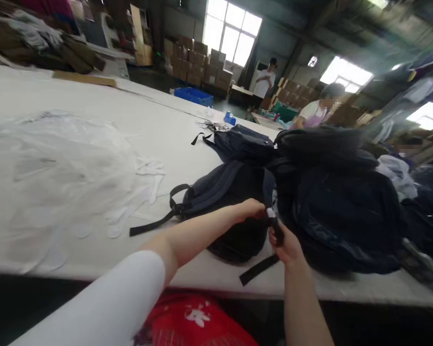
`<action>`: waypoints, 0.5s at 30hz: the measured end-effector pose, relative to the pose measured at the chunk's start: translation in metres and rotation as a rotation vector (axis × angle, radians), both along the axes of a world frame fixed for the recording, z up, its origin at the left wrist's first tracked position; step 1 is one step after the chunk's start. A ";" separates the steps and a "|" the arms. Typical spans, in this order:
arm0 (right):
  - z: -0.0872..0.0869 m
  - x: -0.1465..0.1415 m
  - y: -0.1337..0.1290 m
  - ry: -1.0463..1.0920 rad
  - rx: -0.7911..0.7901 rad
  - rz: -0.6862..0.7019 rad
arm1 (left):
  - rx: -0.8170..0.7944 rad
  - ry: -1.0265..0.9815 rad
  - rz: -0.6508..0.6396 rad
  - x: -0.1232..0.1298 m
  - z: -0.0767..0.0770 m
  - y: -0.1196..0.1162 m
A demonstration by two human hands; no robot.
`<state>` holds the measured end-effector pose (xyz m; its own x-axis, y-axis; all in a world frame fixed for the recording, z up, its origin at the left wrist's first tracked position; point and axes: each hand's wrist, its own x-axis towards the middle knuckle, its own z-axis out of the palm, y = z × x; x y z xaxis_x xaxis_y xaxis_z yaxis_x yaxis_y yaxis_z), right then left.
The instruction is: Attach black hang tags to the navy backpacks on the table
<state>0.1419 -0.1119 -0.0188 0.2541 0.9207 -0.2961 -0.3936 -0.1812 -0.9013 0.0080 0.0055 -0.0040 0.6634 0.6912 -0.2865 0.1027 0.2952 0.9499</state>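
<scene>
A dark navy backpack (216, 192) lies on the white table in front of me, its shoulder straps facing up. My left hand (253, 209) is closed on the backpack's right shoulder strap (269, 185), close to a small white patch at its lower end. Just below, my right hand (286, 244) grips the black webbing strap (260, 269), whose loose end hangs out over the table. Another black webbing end (149, 228) stretches left from the other shoulder strap. The fingertips of both hands are partly hidden.
More dark backpacks (346, 216) are piled at my right and behind. Thin white sheeting (65, 168) with cut white pieces covers the left of the table (159, 115). A blue crate (194, 96) and stacked cartons (198, 62) stand beyond. A co-worker (313, 113) is across the table.
</scene>
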 end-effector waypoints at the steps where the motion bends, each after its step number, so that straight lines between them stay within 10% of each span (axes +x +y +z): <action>1: -0.002 0.001 0.003 -0.082 0.014 -0.026 | 0.006 0.006 0.017 0.004 -0.002 0.003; 15: -0.038 0.013 0.017 -0.522 0.040 -0.136 | 0.076 0.071 0.195 0.017 -0.038 0.012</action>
<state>0.1550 -0.0946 -0.0570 0.4761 0.8770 -0.0644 0.0904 -0.1217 -0.9884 0.0253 0.0176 -0.0425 0.4948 0.8262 -0.2695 0.1179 0.2434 0.9627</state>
